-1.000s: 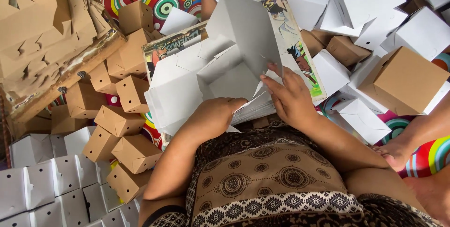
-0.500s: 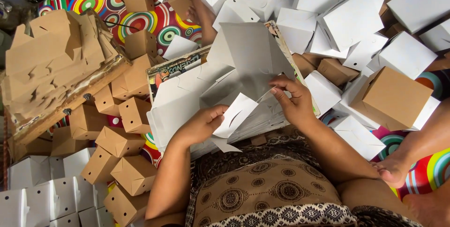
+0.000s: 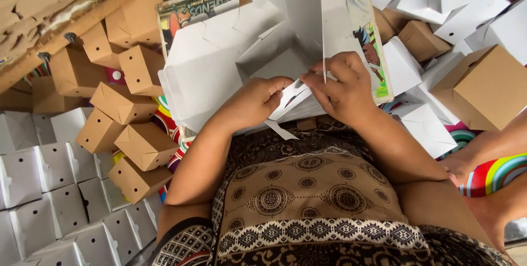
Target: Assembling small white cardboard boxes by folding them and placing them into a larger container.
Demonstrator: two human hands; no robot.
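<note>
White box blank [image 3: 285,52] sits half-formed over the lap, on top of a comic book [image 3: 362,41] w/ colour cover; back panel stands up, bottom flaps hang toward the body. Left hand [image 3: 255,101] curled, fingers pinching a narrow flap tip at the near edge; right hand [image 3: 343,87] closed on the neighbouring flap, thumb on top, both touching at the seam. Judgement: step = locking the bottom tabs, so keep creases sharp along the scored lines, hold both flaps square, slide tab in flat, don't bend the tip, press w/ thumbs not nails. Thin card, matte white inside, creases easily, prob. springs back if let go. Under it, more flat white sheets [image 3: 203,74], stacked loosely. Left side: finished brown boxes [image 3: 129,109], kraft card, small punched holes, tumbled in a pile; nearer, white boxes [image 3: 49,189] in tight rows. Right: big brown box [image 3: 483,87] and more white ones. Striped mat [image 3: 494,175] below, patterned skirt [image 3: 307,200] in foreground.
</note>
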